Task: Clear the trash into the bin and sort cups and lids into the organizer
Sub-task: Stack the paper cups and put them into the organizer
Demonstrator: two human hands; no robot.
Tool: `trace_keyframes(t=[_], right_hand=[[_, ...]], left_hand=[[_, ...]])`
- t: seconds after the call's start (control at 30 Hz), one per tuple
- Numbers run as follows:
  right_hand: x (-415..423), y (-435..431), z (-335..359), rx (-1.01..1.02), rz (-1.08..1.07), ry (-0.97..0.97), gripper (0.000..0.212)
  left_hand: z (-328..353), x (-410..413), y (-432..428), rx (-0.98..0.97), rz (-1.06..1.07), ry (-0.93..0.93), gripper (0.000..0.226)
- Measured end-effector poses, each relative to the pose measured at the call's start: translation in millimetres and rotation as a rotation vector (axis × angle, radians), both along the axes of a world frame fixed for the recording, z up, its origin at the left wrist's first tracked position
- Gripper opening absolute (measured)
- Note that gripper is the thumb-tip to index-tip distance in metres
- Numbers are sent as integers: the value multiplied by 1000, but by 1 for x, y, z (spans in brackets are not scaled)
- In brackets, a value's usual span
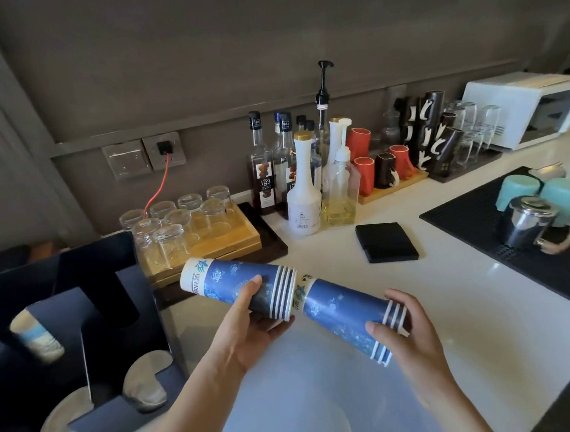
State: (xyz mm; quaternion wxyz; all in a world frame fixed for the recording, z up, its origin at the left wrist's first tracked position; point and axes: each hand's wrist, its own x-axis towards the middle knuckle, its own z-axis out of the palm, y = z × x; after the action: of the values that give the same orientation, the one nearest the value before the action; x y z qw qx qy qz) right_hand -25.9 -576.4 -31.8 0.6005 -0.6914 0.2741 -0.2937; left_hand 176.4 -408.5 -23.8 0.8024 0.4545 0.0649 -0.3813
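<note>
Two stacks of blue patterned paper cups lie end to end above the white counter. My left hand [251, 327] grips the left stack [234, 281] near its rims. My right hand [405, 336] grips the right stack [342, 310] at its rim end, and that stack's narrow end sits in the open mouth of the left one. The black organizer [92, 340] stands at the left, with a light blue cup stack [35, 337] in a back slot and white lids [146, 380] in its front slots.
Upturned glasses on a wooden tray [217, 241] stand behind the cups. Syrup bottles [303, 187], red and black mugs, and a white oven [527, 108] line the wall. A black coaster stack [386, 242] and a black mat [465, 225] with mugs lie to the right.
</note>
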Motion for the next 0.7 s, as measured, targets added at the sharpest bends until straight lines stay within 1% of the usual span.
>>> trace_keyframes(t=[0.13,0.17,0.33,0.53,0.6,0.7], right_hand=[[5,3,16,-103,77,12,67],[9,6,18,-102,92,-2,69],[31,31,17,95,134,-96,76],[34,42,18,150,152,-99,68],[34,43,18,175,178,-107,73],[34,39,18,197,237,-112,87]], left_hand=[[6,-10,3,-4,-8,-33,65],[8,-14,2,-10,-31,-28,66],[11,-44,-5,-47,-131,25,70],[10,-56,2,-104,-87,56,69],[9,-59,1,-110,-86,54,71],[11,-62,0,-168,-88,39,66]])
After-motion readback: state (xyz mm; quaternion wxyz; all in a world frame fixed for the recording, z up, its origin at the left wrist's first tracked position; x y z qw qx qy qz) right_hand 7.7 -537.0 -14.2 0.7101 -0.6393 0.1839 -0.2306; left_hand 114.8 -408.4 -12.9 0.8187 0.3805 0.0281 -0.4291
